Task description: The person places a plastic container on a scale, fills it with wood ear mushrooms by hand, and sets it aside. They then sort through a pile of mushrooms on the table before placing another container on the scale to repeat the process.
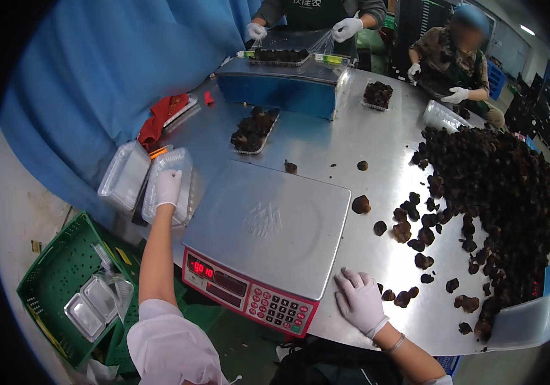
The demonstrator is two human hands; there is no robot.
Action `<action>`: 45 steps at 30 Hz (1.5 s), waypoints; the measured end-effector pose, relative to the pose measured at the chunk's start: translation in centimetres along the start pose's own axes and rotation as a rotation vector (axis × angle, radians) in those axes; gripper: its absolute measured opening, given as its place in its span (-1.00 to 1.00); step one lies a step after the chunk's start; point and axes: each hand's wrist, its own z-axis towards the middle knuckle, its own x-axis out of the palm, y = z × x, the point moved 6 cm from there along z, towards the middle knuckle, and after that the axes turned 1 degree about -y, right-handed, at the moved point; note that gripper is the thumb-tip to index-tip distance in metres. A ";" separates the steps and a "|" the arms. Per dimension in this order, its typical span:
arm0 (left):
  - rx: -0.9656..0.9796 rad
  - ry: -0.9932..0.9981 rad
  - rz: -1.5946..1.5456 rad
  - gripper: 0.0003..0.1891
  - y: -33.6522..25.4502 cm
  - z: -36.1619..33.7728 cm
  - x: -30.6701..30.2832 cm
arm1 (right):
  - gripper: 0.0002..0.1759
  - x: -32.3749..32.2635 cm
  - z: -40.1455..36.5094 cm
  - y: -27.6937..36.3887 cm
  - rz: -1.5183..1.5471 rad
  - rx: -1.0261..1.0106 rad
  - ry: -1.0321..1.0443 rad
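My left hand [168, 188], in a white glove, reaches into a stack of clear plastic trays [182, 163] left of the scale. Its fingers are curled closed at the top tray. My right hand [360, 301], also gloved, rests open on the table edge with fingers stretched out and nothing in them. Between my hands stands a digital scale [268, 218] with a bare steel plate. Its red display [200, 267] appears to read -0.010. Loose dark wood ear mushrooms [402, 231] lie to the right of the scale.
A big mushroom heap [499, 173] covers the table's right side, beside a plastic tub [524, 324]. Filled trays [255, 130] [378, 95] sit farther back. A co-worker's hands [347, 29] stretch film at a wrapping machine [281, 90]. Another person [458, 61] works at right. A green crate [57, 276] stands lower left.
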 end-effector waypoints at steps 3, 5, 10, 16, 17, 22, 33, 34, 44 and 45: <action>-0.047 -0.005 -0.015 -0.60 -0.1 -0.9 0.2 | -0.55 -0.4 0.2 0.3 -0.021 -0.027 -0.010; -0.004 0.002 -0.001 -0.60 0.1 -0.5 0.4 | -0.57 -0.8 0.0 0.0 -0.023 -0.015 -0.022; 0.057 0.023 -0.098 -0.58 0.6 0.0 0.5 | -0.81 -6.2 4.0 -3.9 0.270 0.007 -0.229; -0.026 0.009 -0.160 -0.58 0.9 -0.7 0.1 | -0.80 -8.7 20.5 -9.5 0.496 -0.002 -0.322; -0.084 0.025 -0.182 -0.58 1.1 -0.7 0.6 | -0.78 -7.4 22.7 -9.5 0.563 0.038 -0.231; -0.116 0.006 -0.178 -0.58 2.5 -0.3 1.7 | -0.73 -0.6 32.6 -7.5 0.608 -0.096 0.131; -0.130 -0.043 -0.171 -0.62 0.9 -1.1 0.7 | -0.82 7.6 33.9 -6.8 0.166 -0.413 0.348; -0.132 -0.033 -0.171 -0.62 0.9 -0.9 0.9 | -0.82 6.9 33.1 -7.6 0.170 -0.407 0.356; -0.063 -0.049 -0.194 -0.59 2.4 -0.7 1.6 | -0.82 -3.7 13.7 -14.7 0.078 -0.159 0.322; -0.091 -0.069 -0.197 -0.59 2.7 -0.7 1.4 | -0.82 -4.2 12.4 -15.0 0.086 -0.148 0.395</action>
